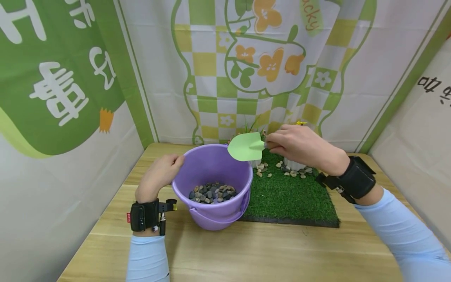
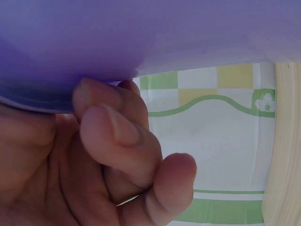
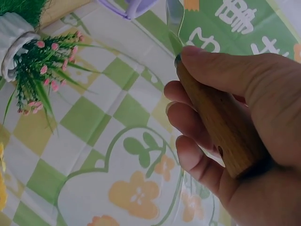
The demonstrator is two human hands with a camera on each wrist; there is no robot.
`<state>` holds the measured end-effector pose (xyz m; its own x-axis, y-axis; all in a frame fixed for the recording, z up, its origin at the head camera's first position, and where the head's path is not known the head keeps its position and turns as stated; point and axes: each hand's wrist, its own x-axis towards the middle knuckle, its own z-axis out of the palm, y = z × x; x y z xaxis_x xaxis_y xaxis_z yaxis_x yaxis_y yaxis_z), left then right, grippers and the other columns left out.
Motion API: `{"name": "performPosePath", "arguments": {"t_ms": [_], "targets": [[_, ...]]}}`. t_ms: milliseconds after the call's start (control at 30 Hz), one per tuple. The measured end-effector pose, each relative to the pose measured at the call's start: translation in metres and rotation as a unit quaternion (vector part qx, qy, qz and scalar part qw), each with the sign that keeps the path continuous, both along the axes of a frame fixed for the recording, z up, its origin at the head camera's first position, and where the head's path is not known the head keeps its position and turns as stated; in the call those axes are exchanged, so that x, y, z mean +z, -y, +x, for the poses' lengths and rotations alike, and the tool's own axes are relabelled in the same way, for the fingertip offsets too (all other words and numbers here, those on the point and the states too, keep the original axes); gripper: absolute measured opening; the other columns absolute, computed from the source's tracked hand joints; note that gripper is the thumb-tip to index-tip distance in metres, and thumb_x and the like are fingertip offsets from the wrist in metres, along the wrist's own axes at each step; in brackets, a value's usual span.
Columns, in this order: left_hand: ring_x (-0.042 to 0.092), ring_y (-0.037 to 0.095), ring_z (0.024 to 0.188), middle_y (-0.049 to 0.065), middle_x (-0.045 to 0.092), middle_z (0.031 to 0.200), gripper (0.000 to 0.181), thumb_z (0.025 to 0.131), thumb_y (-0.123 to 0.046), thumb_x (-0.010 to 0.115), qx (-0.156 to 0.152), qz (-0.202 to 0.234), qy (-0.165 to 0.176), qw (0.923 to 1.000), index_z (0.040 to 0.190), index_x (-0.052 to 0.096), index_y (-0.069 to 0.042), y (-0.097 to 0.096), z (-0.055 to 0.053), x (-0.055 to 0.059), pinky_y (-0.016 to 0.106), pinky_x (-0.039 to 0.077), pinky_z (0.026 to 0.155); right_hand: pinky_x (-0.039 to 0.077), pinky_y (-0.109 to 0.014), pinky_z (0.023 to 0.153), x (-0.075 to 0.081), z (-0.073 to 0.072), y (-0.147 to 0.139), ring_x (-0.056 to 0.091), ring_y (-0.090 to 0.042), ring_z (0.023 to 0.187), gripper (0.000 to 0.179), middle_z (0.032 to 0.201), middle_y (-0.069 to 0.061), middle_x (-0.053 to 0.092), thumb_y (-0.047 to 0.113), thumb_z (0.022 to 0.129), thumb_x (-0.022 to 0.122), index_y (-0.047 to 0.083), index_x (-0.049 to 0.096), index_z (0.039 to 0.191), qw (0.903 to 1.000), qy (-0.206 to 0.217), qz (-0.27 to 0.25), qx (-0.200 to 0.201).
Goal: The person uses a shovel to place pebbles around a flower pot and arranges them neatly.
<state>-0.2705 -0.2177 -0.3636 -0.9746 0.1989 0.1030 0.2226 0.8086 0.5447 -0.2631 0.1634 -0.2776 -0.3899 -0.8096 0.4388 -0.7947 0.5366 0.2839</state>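
Note:
A purple bucket [image 1: 215,213] stands on the table with a layer of pebbles [image 1: 211,192] in its bottom. My left hand [image 1: 158,174] grips its rim on the left side; in the left wrist view the fingers [image 2: 117,132] curl under the rim's edge. My right hand [image 1: 299,147] holds a small garden trowel by its wooden handle [image 3: 221,117]. The trowel's light green blade [image 1: 246,147] points left, over the bucket's right rim in the head view. No stones show on the blade.
A mat of artificial grass [image 1: 292,199] lies right of the bucket, with loose pebbles [image 1: 262,168] near its back. White pots with pink flowers [image 3: 47,70] and yellow flowers [image 1: 300,123] stand there, partly hidden by my hand and the trowel. A patterned curtain [image 1: 211,78] hangs behind.

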Motion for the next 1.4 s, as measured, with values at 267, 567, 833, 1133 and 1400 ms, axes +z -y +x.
{"name": "performPosePath", "arguments": {"t_ms": [267,567,833,1133,1400], "targets": [[0.060,0.020,0.075,0.007,0.064,0.088,0.049,0.103,-0.041,0.032,-0.003,-0.009,-0.007,0.9999,0.114,0.062,-0.004,-0.002,0.000,0.000,0.035,0.046,0.065,0.039,-0.029,0.056,0.003,0.000,0.013,0.043,-0.012,0.066,0.008,0.074,0.006,0.051,0.017,0.086,0.069,0.019,0.061,0.086,0.9991,0.024,0.034,-0.011],[0.060,0.020,0.077,0.008,0.064,0.089,0.049,0.103,-0.041,0.032,0.002,-0.010,-0.009,0.9999,0.116,0.061,-0.004,-0.002,0.001,-0.001,0.035,0.046,0.066,0.031,-0.027,0.054,-0.001,-0.002,0.030,0.037,-0.013,0.065,0.013,0.069,0.009,0.046,0.021,0.088,0.067,0.019,0.056,0.082,0.9928,0.060,0.102,-0.019],[0.060,0.019,0.075,0.008,0.064,0.089,0.050,0.103,-0.041,0.031,0.007,-0.009,-0.003,0.9999,0.117,0.060,-0.003,-0.001,0.002,-0.001,0.034,0.047,0.065,0.043,-0.027,0.059,0.001,-0.002,0.044,0.046,-0.009,0.064,0.015,0.068,0.011,0.050,0.023,0.087,0.068,0.020,0.057,0.078,0.9878,0.098,0.121,0.005],[0.060,0.018,0.072,0.008,0.064,0.086,0.049,0.103,-0.041,0.032,0.006,-0.003,0.002,1.0000,0.114,0.062,-0.005,-0.003,0.003,0.000,0.033,0.046,0.063,0.032,-0.025,0.055,0.005,-0.003,0.055,0.038,-0.011,0.060,0.021,0.062,0.010,0.043,0.018,0.090,0.065,0.020,0.054,0.072,0.9784,0.134,0.157,0.004],[0.060,0.020,0.076,0.009,0.064,0.090,0.049,0.103,-0.041,0.032,0.009,-0.015,-0.004,0.9998,0.118,0.060,-0.003,-0.002,0.002,0.001,0.035,0.047,0.065,0.037,-0.024,0.052,0.006,-0.004,0.064,0.042,-0.008,0.056,0.017,0.063,0.011,0.046,0.022,0.089,0.066,0.019,0.058,0.074,0.9690,0.172,0.177,0.006]]}}
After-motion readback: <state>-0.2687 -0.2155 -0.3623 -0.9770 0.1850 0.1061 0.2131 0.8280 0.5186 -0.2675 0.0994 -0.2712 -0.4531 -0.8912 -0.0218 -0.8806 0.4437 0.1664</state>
